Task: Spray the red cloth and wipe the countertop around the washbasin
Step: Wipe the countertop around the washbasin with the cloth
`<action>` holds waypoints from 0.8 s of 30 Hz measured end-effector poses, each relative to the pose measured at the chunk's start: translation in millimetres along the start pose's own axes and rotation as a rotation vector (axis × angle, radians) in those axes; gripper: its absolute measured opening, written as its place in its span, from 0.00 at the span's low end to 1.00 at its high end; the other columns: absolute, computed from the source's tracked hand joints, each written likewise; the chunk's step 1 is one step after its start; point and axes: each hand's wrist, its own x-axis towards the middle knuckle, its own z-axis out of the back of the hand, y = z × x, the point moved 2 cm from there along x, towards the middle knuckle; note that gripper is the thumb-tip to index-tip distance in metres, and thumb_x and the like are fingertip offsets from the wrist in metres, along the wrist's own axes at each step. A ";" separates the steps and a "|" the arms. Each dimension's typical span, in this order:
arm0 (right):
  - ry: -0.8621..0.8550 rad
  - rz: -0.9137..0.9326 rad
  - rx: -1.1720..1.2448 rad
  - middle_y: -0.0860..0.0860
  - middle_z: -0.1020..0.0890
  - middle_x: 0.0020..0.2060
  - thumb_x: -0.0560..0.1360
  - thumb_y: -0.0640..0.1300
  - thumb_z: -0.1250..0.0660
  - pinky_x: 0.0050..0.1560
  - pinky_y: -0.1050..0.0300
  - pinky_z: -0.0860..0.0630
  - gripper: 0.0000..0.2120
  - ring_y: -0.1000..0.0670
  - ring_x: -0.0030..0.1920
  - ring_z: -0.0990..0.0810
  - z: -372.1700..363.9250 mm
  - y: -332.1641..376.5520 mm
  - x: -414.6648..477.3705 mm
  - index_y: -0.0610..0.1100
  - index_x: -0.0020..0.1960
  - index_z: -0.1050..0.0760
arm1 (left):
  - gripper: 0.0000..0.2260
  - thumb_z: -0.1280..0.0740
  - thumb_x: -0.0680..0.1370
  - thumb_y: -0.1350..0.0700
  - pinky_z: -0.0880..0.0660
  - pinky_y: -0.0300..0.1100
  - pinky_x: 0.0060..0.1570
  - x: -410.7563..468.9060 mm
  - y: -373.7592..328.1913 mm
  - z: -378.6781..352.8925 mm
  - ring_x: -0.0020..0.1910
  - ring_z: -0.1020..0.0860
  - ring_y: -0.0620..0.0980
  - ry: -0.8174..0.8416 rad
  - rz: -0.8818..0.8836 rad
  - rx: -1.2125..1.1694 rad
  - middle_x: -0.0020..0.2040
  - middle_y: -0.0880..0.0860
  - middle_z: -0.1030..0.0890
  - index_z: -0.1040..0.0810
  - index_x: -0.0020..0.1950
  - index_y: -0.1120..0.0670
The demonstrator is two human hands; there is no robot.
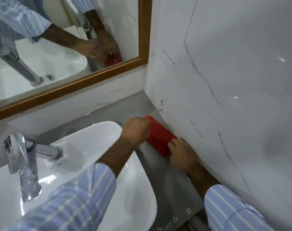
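Both hands are down on the folded red cloth (160, 136), which lies flat on the grey countertop (171, 184) against the white marbled wall (225, 80). The left hand (136, 129) pins its far end with curled fingers; the right hand (181, 154) clamps the near end. The white ceramic washbasin (92, 142) sits just left of the left hand.

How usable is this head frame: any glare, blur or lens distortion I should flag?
Head view: wide-angle bowing curves the mirror frame and the marble wall; the tap is smeared and soft, as is the frame generally; small glare spots sit on the wall and on the washbasin rim. The red cloth and both hands, left hand and right hand, remain readable on the countertop.
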 end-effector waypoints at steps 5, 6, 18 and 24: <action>-0.220 0.111 0.065 0.36 0.24 0.73 0.74 0.37 0.31 0.76 0.39 0.31 0.26 0.35 0.75 0.27 11.8 11.6 28.4 0.35 0.72 0.25 | 0.36 0.53 0.82 0.37 0.52 0.58 0.84 -56.9 29.5 -13.2 0.85 0.45 0.60 -0.182 0.342 0.026 0.84 0.60 0.39 0.39 0.84 0.58; -0.246 0.159 0.059 0.38 0.28 0.76 0.77 0.39 0.32 0.78 0.40 0.33 0.28 0.37 0.78 0.31 13.5 18.2 40.8 0.36 0.76 0.29 | 0.37 0.55 0.82 0.37 0.52 0.59 0.84 -61.2 31.2 -17.1 0.86 0.48 0.59 -0.203 0.372 0.001 0.86 0.59 0.43 0.42 0.85 0.58; -0.236 0.205 0.013 0.44 0.42 0.84 0.85 0.59 0.47 0.83 0.46 0.45 0.34 0.45 0.84 0.45 -38.6 10.3 83.8 0.40 0.83 0.44 | 0.37 0.64 0.80 0.39 0.52 0.63 0.84 -72.2 32.3 -37.0 0.86 0.56 0.56 -0.245 0.426 -0.080 0.87 0.55 0.54 0.52 0.86 0.55; -0.296 -0.013 0.075 0.42 0.37 0.82 0.84 0.60 0.48 0.81 0.46 0.43 0.34 0.43 0.82 0.40 -81.2 -6.0 -10.2 0.39 0.82 0.40 | 0.34 0.58 0.83 0.41 0.51 0.63 0.83 -74.0 31.0 -33.0 0.86 0.56 0.57 -0.209 0.438 -0.087 0.87 0.55 0.54 0.52 0.86 0.55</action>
